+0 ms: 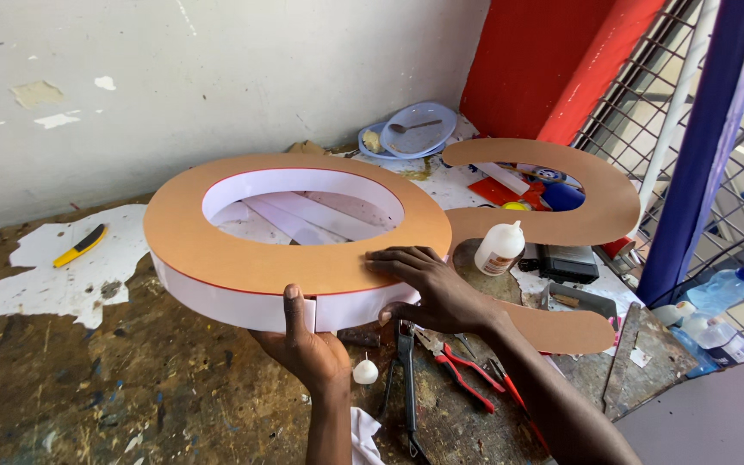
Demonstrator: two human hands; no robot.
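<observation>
We hold a tan ring-shaped sign (243, 250): left hand (307, 344) grips its white wall, right hand (428, 280) presses flat on top.

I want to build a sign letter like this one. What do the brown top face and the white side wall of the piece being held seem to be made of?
The brown top face looks like a flat sheet under matte paper masking; a thin red edge beneath suggests coloured acrylic, though that is uncertain. The white side wall looks like a smooth, slightly glossy plastic strip bent round the curve, with a seam at the left hand. The right hand presses on top.
</observation>
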